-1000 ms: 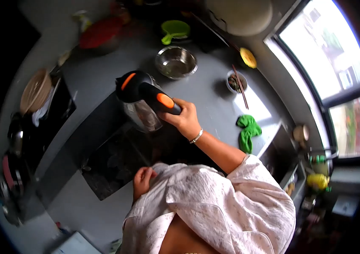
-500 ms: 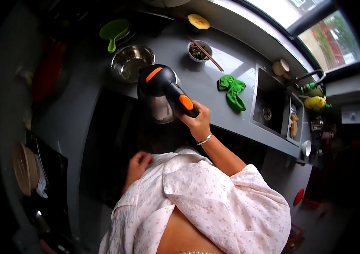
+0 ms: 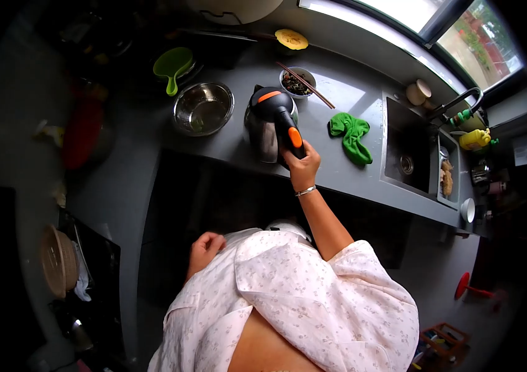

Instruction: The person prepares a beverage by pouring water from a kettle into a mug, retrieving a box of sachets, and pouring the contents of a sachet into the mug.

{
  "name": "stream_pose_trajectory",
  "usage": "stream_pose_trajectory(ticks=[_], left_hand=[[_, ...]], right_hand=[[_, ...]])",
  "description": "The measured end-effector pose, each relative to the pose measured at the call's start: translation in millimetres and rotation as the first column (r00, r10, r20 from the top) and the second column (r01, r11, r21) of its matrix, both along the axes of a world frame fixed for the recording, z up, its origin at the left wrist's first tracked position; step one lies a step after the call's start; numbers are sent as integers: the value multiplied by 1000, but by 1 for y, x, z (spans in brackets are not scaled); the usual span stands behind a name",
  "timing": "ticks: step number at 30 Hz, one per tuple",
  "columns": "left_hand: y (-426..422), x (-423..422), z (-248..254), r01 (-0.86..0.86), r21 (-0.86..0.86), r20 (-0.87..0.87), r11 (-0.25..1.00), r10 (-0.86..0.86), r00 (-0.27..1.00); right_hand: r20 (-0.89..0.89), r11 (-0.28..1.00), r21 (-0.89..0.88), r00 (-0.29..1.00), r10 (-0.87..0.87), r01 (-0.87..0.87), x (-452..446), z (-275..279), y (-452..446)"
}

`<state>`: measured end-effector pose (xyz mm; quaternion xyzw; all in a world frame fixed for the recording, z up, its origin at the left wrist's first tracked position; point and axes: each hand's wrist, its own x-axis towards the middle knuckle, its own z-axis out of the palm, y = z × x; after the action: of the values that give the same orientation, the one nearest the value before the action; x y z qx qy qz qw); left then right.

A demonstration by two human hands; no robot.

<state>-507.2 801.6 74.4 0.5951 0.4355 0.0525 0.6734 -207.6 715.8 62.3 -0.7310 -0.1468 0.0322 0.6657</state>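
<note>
An electric kettle (image 3: pixel 262 131) with a steel body, black lid and orange accents is at the counter's front edge. My right hand (image 3: pixel 303 166) is wrapped round its black handle. Whether its base rests on the counter I cannot tell. Left of the kettle sits a steel bowl (image 3: pixel 204 110) with a little liquid in it. Behind it is a patterned bowl (image 3: pixel 298 83) of dark food, with chopsticks (image 3: pixel 313 90) across the rim. My left hand (image 3: pixel 206 249) hangs by my waist with its fingers curled; what they hold, if anything, is hidden.
A green cloth (image 3: pixel 351 136) lies right of the kettle, before the sink (image 3: pixel 405 149) with its black tap (image 3: pixel 462 99). At the back are a green ladle-like scoop (image 3: pixel 172 65) and a cut yellow squash (image 3: pixel 291 39). A woven basket (image 3: pixel 58 260) is at the left.
My right hand has carried the kettle to the right, away from the steel bowl and towards the counter in front of the patterned bowl. My left hand stays by my waist.
</note>
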Motion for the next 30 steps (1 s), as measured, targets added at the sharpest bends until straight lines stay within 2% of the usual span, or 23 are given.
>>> stream_pose_trajectory(ticks=[4, 6, 9, 10, 11, 14, 16, 18, 20, 22, 24, 26, 28, 30], left_hand=[[2, 2, 0, 17, 5, 22, 1000, -18, 1000], [5, 5, -3, 82, 40, -1, 996, -82, 997], [-1, 18, -4, 203, 38, -16, 978, -203, 979], [-4, 22, -11, 256, 26, -10, 966, -256, 967], [-6, 26, -23, 310, 14, 4, 951, -310, 951], [-20, 45, -48, 407, -99, 72, 908, -401, 913], [-37, 60, -47, 457, -105, 103, 883, -447, 888], [-51, 76, -35, 523, -117, 189, 844, -498, 846], [-70, 89, -28, 551, -101, 188, 829, -528, 828], [-89, 101, -32, 611, -72, 216, 789, -585, 781], [-115, 112, -31, 659, -47, 239, 751, -632, 737], [-149, 127, -24, 677, -61, 307, 734, -631, 712], [-187, 143, -24, 698, -28, 291, 715, -663, 690], [-228, 161, -25, 724, -63, 344, 687, -666, 662]], right_hand=[[82, 999, -2, 996, -44, 44, 3, -13, 6], [120, 995, -97, 991, 51, -39, 4, -14, 9], [142, 998, -45, 989, 50, -44, 4, -10, 16], [171, 997, -69, 984, 43, -32, 3, -7, 16], [171, 983, -176, 983, 72, -41, 4, -14, 15], [140, 938, -337, 981, 131, -77, 0, 19, -4], [263, 937, -348, 959, 105, -7, -2, 12, -15], [200, 913, -407, 972, 122, -31, -7, 25, -35], [187, 912, -409, 975, 119, -33, -15, 28, -71], [159, 923, -365, 968, 195, -126, -21, 16, -118], [87, 908, -393, 977, 196, -147, -37, 8, -176], [21, 895, -419, 984, 178, -153, -51, -4, -241], [-71, 877, -442, 982, 176, -189, -66, -14, -311], [-167, 884, -448, 984, 64, -134, -84, -12, -379]])
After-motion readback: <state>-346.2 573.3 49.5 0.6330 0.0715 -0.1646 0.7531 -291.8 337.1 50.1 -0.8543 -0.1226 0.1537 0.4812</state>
